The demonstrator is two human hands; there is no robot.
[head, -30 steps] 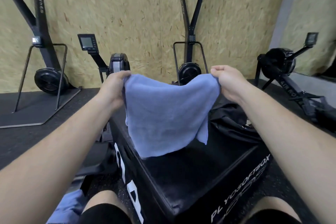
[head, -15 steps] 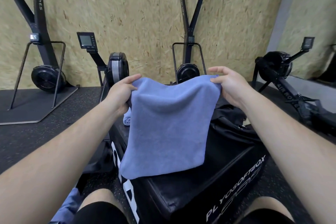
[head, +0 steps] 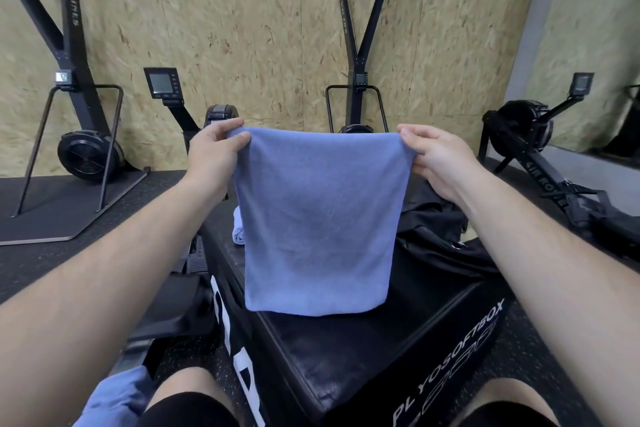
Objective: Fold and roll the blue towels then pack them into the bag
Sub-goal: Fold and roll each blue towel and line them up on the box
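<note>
A blue towel [head: 318, 222] hangs flat and doubled in front of me. My left hand [head: 213, 152] pinches its top left corner and my right hand [head: 438, 158] pinches its top right corner. Its lower edge reaches the top of the black plyo soft box [head: 363, 357]. Behind the hanging towel, at its left edge, a rolled blue towel [head: 239, 230] lies on the box. The black bag [head: 440, 239] sits on the box's right side, partly hidden by the towel and my right arm. More blue towel cloth [head: 117, 399] lies by my left knee.
Black rowing machines stand on the floor: one with a monitor [head: 162, 83] behind my left hand, another [head: 540, 163] at the right. Ski-trainer frames [head: 72, 87] lean against the wooden wall. Dark rubber flooring surrounds the box.
The towel was bunched and sagging; now both hands have spread apart and pulled it taut and flat. The rolled towel behind it has come into view.
</note>
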